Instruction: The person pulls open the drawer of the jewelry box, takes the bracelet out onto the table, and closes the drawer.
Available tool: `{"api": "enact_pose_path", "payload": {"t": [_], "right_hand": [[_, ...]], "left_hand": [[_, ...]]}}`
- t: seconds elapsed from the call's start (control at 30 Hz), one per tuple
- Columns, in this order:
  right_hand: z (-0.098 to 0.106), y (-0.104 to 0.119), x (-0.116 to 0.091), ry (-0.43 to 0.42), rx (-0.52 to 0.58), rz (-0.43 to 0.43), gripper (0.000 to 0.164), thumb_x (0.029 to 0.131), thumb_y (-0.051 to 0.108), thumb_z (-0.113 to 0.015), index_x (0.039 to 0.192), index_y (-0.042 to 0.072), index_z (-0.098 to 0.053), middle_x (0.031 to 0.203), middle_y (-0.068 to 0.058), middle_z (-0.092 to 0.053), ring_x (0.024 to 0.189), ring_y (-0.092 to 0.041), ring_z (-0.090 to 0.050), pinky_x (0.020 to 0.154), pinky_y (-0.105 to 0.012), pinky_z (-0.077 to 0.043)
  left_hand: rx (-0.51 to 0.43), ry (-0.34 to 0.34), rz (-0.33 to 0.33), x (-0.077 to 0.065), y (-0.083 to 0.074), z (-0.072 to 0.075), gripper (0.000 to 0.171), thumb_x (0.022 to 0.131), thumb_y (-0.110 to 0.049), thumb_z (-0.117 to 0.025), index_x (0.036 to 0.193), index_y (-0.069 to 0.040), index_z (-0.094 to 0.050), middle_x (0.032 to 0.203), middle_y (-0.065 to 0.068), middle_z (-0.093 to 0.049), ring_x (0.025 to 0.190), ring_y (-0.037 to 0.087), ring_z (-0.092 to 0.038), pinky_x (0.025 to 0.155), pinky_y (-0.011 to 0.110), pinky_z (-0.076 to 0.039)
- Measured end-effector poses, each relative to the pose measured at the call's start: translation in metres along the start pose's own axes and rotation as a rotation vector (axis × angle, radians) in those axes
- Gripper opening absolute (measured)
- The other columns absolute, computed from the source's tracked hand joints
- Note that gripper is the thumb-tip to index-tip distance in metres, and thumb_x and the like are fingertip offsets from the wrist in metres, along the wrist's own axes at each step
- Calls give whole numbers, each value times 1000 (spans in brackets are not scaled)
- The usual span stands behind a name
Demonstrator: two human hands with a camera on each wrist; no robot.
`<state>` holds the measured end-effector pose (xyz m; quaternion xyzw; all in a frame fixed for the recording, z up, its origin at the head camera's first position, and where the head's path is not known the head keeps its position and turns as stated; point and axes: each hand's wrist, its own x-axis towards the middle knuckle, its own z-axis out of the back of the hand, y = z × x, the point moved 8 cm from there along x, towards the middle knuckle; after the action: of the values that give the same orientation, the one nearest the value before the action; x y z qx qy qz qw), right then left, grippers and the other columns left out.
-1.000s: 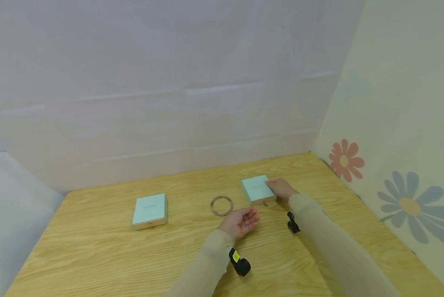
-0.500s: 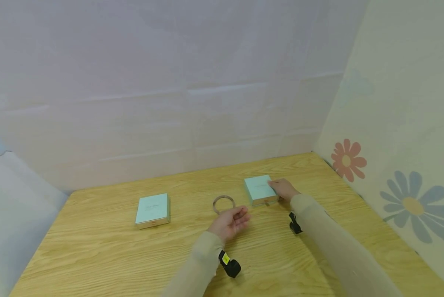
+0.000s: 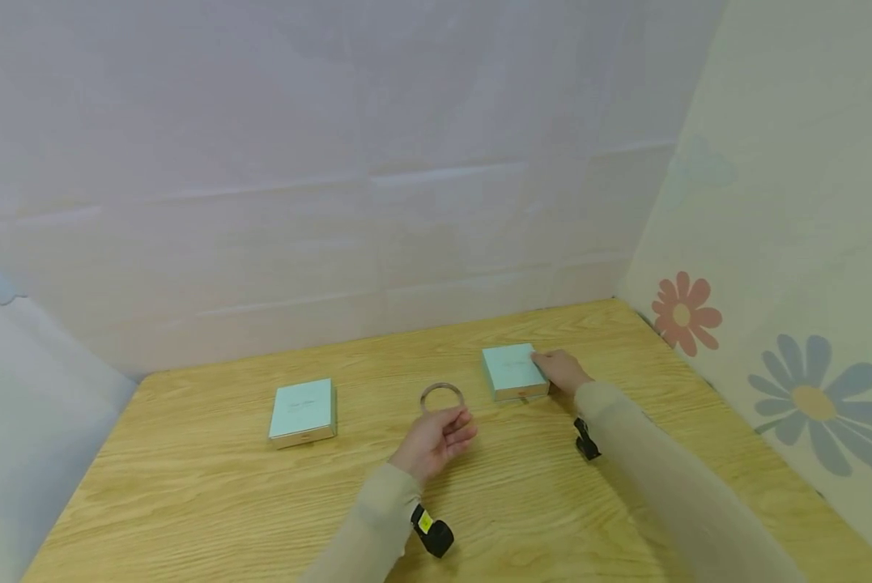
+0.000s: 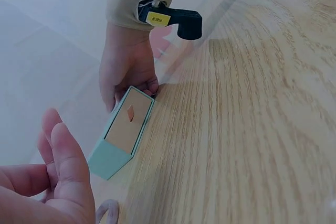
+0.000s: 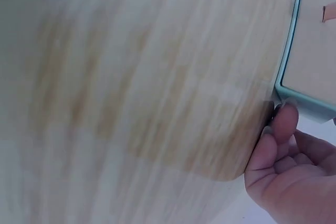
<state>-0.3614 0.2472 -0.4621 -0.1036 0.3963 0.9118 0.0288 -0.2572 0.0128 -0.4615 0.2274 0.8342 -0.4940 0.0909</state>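
My right hand (image 3: 563,372) grips the right side of a pale mint drawer box (image 3: 514,371) on the wooden table, its thumb over the top edge. In the left wrist view, a small pull tab (image 4: 131,113) shows on the box's tan drawer front. The right wrist view has the fingers (image 5: 285,124) against a lower corner of that box. Just in front of a brownish ring (image 3: 436,389), my left hand (image 3: 436,444) hovers with loosely bent fingers and nothing in them. It partly covers the ring's near edge in the head view.
A second mint box (image 3: 303,410) lies on the left part of the wooden table (image 3: 210,486). Behind the table hangs a plain pale backdrop (image 3: 297,202), and flower prints (image 3: 813,403) mark the right-hand wall.
My left hand has moved left and slightly toward me, away from the right box and in front of the ring. The right hand keeps its hold on the box.
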Motion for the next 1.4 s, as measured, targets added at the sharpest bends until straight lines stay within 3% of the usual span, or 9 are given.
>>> {"api": "enact_pose_path", "payload": {"t": [0.13, 0.23, 0.57, 0.73, 0.97, 1.4], "right_hand": [[6, -5, -1, -40, 94, -18, 51, 104, 29, -37, 120, -16, -56, 95, -21, -65, 70, -21, -58, 65, -30, -50], [8, -5, -3, -51, 154, -10, 49, 104, 27, -37, 116, -16, -57, 84, -14, -64, 61, -16, -55, 60, -28, -49], [17, -6, -14, -121, 151, 50, 46, 105, 28, -39, 110, -14, -58, 85, -14, -61, 74, -20, -56, 67, -34, -50], [22, 1, -24, -148, 164, 94, 49, 106, 26, -39, 123, -18, -52, 101, -25, -62, 89, -30, -61, 76, -39, -53], [23, 19, -44, -143, 187, 134, 47, 106, 21, -38, 130, -18, -47, 122, -37, -54, 108, -46, -56, 82, -44, -53], [19, 37, -61, -148, 205, 216, 43, 105, 19, -43, 128, -17, -50, 123, -34, -56, 107, -44, -57, 91, -50, -49]], "left_hand": [[3, -1, -2, -4, -3, 3, 18, 103, -9, -47, 108, 2, -61, 79, -1, -66, 69, 9, -67, 66, 21, -55], [11, -3, -1, -6, -5, 4, 22, 104, -9, -46, 114, 4, -59, 80, -1, -66, 70, 9, -67, 66, 21, -55], [33, -7, -38, -15, -11, 12, 28, 104, -11, -45, 123, 8, -55, 82, -1, -66, 71, 10, -67, 69, 23, -56], [56, -16, -55, -20, -14, 19, 33, 104, -11, -45, 130, 10, -48, 83, -2, -66, 73, 10, -67, 72, 25, -56], [83, -27, -82, -25, -17, 29, 34, 105, -12, -43, 131, 11, -46, 83, -2, -65, 71, 9, -67, 73, 26, -57], [105, -82, -103, -35, -24, 49, 31, 104, -14, -46, 126, 8, -49, 87, 1, -66, 73, 12, -68, 70, 26, -57]]}}
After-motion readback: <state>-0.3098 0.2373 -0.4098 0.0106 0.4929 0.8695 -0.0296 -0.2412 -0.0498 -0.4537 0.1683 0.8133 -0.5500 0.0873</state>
